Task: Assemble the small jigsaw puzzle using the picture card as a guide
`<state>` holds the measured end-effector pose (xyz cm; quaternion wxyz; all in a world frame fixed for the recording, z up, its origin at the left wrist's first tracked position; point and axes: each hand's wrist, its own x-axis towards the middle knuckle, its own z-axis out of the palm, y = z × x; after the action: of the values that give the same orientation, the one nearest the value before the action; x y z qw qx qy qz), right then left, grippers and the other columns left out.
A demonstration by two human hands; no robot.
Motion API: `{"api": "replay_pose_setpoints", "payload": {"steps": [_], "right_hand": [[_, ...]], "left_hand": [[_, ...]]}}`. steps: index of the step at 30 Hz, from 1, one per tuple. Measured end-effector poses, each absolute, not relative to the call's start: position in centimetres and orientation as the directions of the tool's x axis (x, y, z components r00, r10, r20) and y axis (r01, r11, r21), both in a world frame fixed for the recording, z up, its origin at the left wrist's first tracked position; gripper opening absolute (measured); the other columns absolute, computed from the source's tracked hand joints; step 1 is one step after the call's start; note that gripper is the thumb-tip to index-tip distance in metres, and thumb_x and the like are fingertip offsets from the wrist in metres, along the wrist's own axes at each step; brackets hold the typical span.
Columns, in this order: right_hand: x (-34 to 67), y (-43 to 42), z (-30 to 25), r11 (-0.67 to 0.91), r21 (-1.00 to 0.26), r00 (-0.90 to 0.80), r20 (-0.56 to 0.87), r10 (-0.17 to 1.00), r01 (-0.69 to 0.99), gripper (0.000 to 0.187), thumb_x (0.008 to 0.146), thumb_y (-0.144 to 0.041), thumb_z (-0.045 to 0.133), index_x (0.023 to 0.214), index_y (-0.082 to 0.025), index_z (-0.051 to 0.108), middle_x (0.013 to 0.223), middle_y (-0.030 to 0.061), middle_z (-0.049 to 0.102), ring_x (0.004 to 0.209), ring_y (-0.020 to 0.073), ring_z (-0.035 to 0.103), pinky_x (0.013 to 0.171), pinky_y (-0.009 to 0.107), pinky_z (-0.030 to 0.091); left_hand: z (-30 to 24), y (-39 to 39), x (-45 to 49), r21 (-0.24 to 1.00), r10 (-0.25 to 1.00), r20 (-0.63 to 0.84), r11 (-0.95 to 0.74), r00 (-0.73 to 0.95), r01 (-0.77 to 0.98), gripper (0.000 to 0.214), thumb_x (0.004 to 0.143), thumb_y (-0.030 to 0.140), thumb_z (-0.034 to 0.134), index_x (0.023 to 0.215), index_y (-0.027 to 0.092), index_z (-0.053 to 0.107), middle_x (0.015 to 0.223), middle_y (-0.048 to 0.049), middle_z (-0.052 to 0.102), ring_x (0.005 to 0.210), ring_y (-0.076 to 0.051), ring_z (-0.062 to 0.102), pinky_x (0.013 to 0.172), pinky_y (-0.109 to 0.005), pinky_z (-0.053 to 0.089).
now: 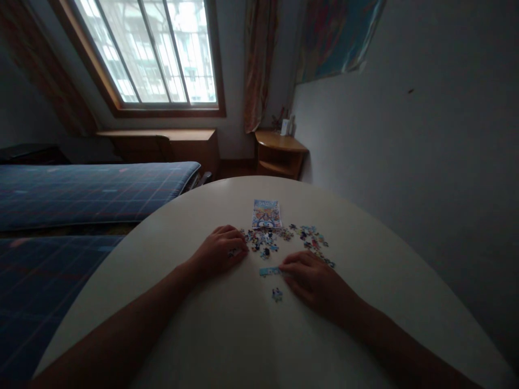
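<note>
A short strip of joined light-blue jigsaw pieces (267,271) lies on the white table. At its right end are the fingertips of my right hand (311,278), closed on a puzzle piece that they mostly cover. Just below the strip sits a small cluster of jigsaw pieces (277,294). My left hand (222,248) rests at the left side of the loose puzzle pieces (263,237), fingers bent and thumb apart. A few pieces show beneath its palm, and I see none gripped. Behind the pile lies a colourful picture sheet (266,214) with a blue cartoon character.
More loose pieces (312,237) spread to the right, beyond my right hand. The round white table (227,335) has a wall (425,178) on its right and a plaid-covered bed (93,189) on its left. A corner shelf (279,141) and a desk (186,135) stand behind.
</note>
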<state>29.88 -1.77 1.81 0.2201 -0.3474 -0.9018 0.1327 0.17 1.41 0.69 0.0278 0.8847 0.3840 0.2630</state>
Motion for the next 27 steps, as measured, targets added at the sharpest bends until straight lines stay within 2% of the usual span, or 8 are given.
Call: {"api": "replay_pose_setpoints", "payload": {"steps": [4,10,14,21,24,27], "right_hand": [[29.88,-1.68,1.77,0.732,-0.392,-0.669,0.31,0.676,0.558,0.022,0.091,-0.018,0.059,0.11,-0.02,0.07,0.111,0.0097,0.069,0.105,0.0223,0.061,0.095,0.042,0.05],[29.86,-1.61,1.86,0.74,-0.396,-0.685,0.3,0.664,0.544,0.023,0.091,-0.016,0.057,0.11,-0.02,0.069,0.111,0.0097,0.068,0.106,0.0222,0.061,0.096,0.043,0.05],[29.86,-1.53,1.78,0.739,-0.405,-0.687,0.297,0.664,0.539,0.024,0.09,-0.016,0.057,0.111,-0.019,0.068,0.112,0.0101,0.068,0.107,0.0223,0.06,0.096,0.043,0.05],[29.49,-1.68,2.12,0.738,-0.39,-0.686,0.292,0.666,0.551,0.024,0.091,-0.016,0.055,0.11,-0.018,0.068,0.112,0.0107,0.069,0.106,0.0228,0.06,0.097,0.044,0.049],[29.23,-1.91,2.2,0.762,-0.348,-0.713,0.284,0.641,0.547,0.036,0.092,-0.017,0.052,0.127,-0.018,0.062,0.128,0.012,0.065,0.119,0.0244,0.056,0.105,0.047,0.045],[28.97,-2.03,2.27,0.8,-0.289,-0.774,0.229,0.591,0.526,0.053,0.093,-0.021,0.049,0.146,-0.02,0.046,0.149,0.0104,0.051,0.138,0.027,0.041,0.114,0.05,0.036]], "left_hand": [[0.95,1.3,0.48,0.247,0.664,0.447,-0.736,0.599,0.631,0.008,0.091,0.02,0.061,0.089,0.023,0.069,0.095,-0.0022,0.07,0.095,-0.018,0.06,0.094,-0.035,0.044],[0.91,1.06,0.7,0.213,0.625,0.464,-0.767,0.628,0.606,0.02,0.091,0.021,0.062,0.11,0.025,0.068,0.114,-0.0039,0.068,0.107,-0.02,0.059,0.099,-0.038,0.044],[0.76,1.06,0.53,0.221,0.655,0.448,-0.741,0.609,0.634,0.02,0.092,0.022,0.061,0.11,0.027,0.069,0.11,-0.0038,0.068,0.105,-0.021,0.06,0.097,-0.04,0.045],[0.91,0.88,0.55,0.191,0.627,0.405,-0.77,0.666,0.609,0.024,0.093,0.021,0.059,0.115,0.025,0.067,0.12,-0.0056,0.066,0.11,-0.021,0.057,0.101,-0.04,0.044],[1.05,0.74,0.68,0.19,0.615,0.412,-0.779,0.672,0.597,0.021,0.093,0.019,0.059,0.11,0.025,0.068,0.115,-0.005,0.068,0.107,-0.02,0.059,0.1,-0.038,0.045],[1.14,0.58,0.78,0.19,0.587,0.44,-0.8,0.68,0.569,0.02,0.094,0.017,0.057,0.108,0.024,0.069,0.111,-0.0045,0.07,0.105,-0.019,0.061,0.098,-0.035,0.045]]}}
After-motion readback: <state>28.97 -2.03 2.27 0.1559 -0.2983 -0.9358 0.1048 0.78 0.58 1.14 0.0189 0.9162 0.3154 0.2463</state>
